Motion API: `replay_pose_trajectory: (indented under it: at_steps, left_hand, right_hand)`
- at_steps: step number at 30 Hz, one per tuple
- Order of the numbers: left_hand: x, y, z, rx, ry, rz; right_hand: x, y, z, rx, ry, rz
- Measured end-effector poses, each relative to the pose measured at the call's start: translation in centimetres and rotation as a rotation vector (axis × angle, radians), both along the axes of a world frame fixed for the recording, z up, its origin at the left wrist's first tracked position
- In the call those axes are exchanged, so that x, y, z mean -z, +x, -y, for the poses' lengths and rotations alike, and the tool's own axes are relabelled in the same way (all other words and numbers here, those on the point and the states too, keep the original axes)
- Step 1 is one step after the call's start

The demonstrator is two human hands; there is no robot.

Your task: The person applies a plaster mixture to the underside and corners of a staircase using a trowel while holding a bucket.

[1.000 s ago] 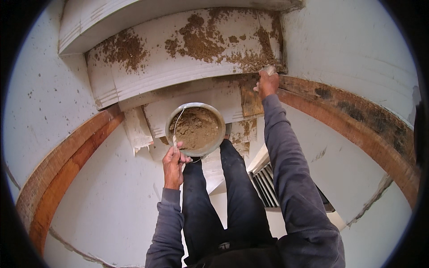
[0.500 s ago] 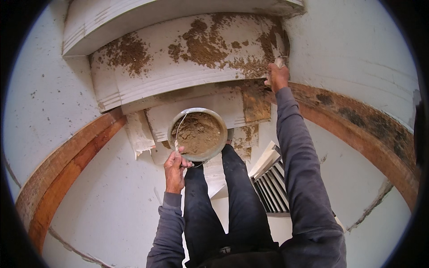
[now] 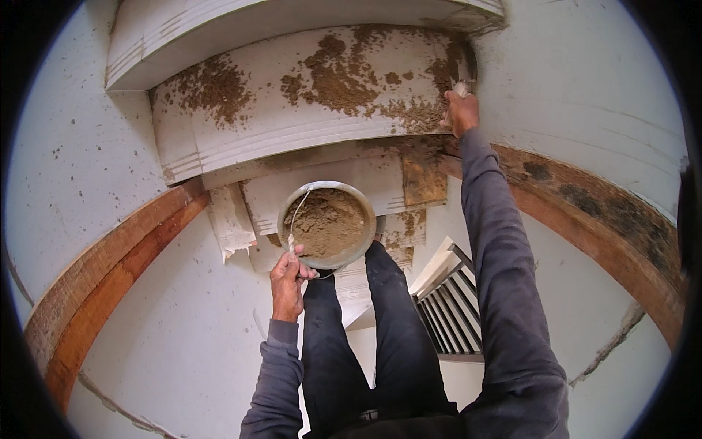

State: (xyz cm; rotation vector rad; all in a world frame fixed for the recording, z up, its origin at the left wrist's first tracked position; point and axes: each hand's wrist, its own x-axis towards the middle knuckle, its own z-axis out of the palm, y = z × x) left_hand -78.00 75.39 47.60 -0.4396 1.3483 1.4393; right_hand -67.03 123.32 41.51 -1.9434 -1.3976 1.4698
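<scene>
No packaging or labels to go by here, only the round metal bucket [image 3: 327,225] sitting dead centre, just above the person's knees, and it is filled most of the way with brown, grainy mortar [image 3: 327,222]. The left hand [image 3: 287,282] is at the bucket's near rim, fingers curled tight around the thin wire handle [image 3: 294,216] that arcs up over the left side of the bucket, so that is a closed fist on the wire. Up at the top right, the right hand [image 3: 461,111] is stretched out at full arm's length, pressed against the curved white moulding [image 3: 292,139], with something small and pale [image 3: 461,88] poking out above the knuckles; the fingers wrap around it, though what it is cannot be told from here. The moulding is blotched with rough brown patches of the same mix, heaviest near that right hand and again at the far left. A second white curved band [image 3: 278,22] runs above it. Below, a reddish-brown border [image 3: 110,271] sweeps along the left and another [image 3: 599,219] along the right. Dark trousers [image 3: 365,344] fill the middle, and a slatted metal grille [image 3: 450,307] stands just to the right of the legs.
</scene>
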Motion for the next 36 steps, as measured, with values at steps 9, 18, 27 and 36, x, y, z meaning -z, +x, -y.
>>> replay_pose_trajectory:
  at_steps: [9, 18, 27, 36]
  left_hand:
    - [0.3, 0.0, 0.0, 0.000, 0.002, 0.005]
    - [-0.3, 0.2, -0.5, 0.009, -0.001, 0.028]
    - [-0.4, 0.3, -0.3, 0.003, -0.004, 0.029]
    - [0.3, 0.5, 0.4, 0.013, 0.006, 0.026]
  right_hand:
    - [-1.3, 1.2, -0.2, -0.355, 0.009, 0.067]
    - [1.1, 6.1, 6.6, -0.324, 0.477, 0.638]
    - [0.4, -7.4, 18.0, -0.438, 0.344, 0.346]
    - [-1.3, -15.8, 23.9, -0.788, 0.244, -0.024]
